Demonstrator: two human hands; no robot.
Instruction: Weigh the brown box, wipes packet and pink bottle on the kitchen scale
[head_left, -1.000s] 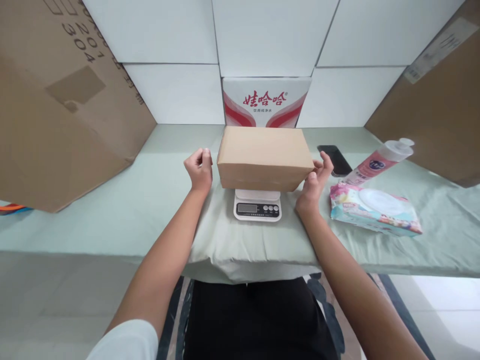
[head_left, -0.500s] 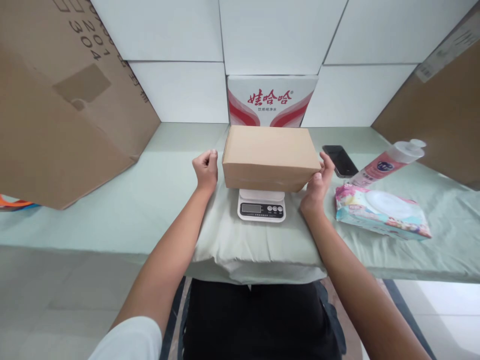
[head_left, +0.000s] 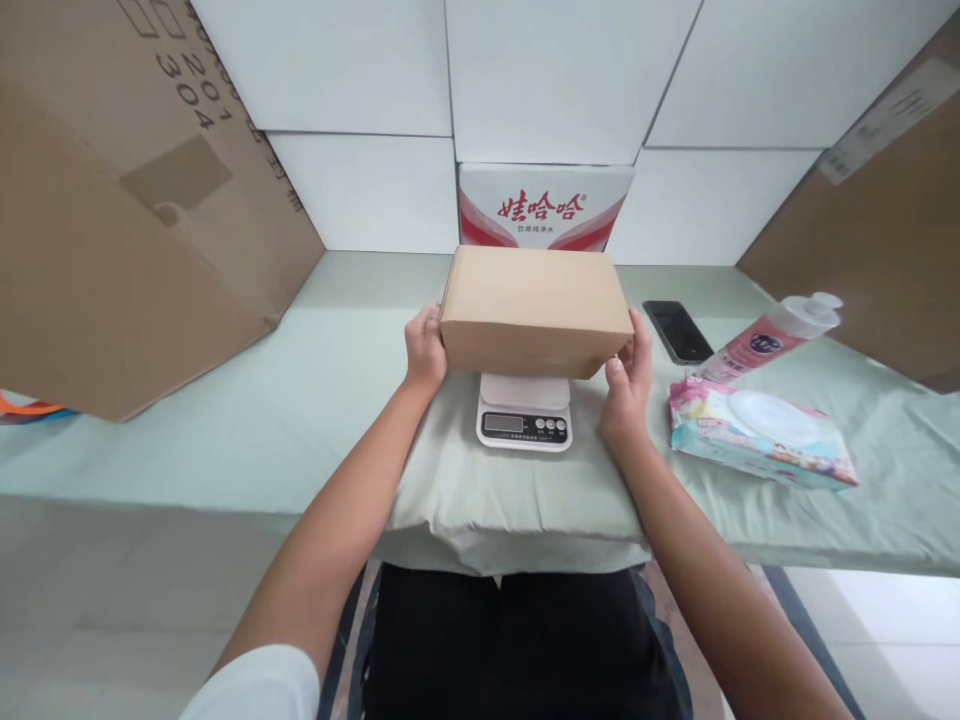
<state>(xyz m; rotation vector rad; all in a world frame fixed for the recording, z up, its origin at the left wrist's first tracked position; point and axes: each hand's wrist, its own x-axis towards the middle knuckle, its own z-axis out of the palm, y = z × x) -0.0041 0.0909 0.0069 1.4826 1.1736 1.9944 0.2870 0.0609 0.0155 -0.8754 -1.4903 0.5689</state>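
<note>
Cardboard box [head_left: 536, 300], plain tan and oblong, is clasped over a white plastic scale [head_left: 525, 410], at 12 o'clock from its display [head_left: 503, 423], the left hand [head_left: 426, 347] at the box's 9 o'clock end, the right hand [head_left: 628, 385] at its 3 o'clock. Remotely, I see right fingers pressed to that end; how the half-hidden left ones spread, I cannot tell. A white carton [head_left: 540, 207] behind reads "娃哈哈" in red; a brown carton [head_left: 112, 300] at 10 o'clock, "201" and "304."
</note>
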